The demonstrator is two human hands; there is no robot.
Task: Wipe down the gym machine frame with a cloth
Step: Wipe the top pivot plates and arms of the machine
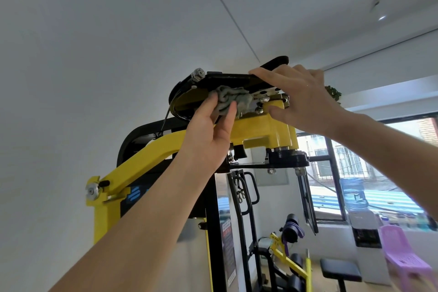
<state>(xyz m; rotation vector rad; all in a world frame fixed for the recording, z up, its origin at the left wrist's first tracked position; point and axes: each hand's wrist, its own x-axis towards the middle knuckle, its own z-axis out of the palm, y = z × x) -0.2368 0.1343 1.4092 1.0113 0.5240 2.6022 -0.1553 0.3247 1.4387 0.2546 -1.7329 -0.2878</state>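
Cloth (233, 99) bunched in left hand (208, 130) grip against yellow frame (258, 125) up top; right hand (301, 99) clamps the black plate (227, 78).

Purple chair (403, 258); water dispenser (360, 225) — window (331, 173) behind.

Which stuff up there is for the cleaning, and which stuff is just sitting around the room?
For the cleaning:
- grey cloth, pressed on by the left hand
- yellow machine frame, steadied by the right hand

Just sitting around:
- purple chair
- water dispenser
- black padded stool
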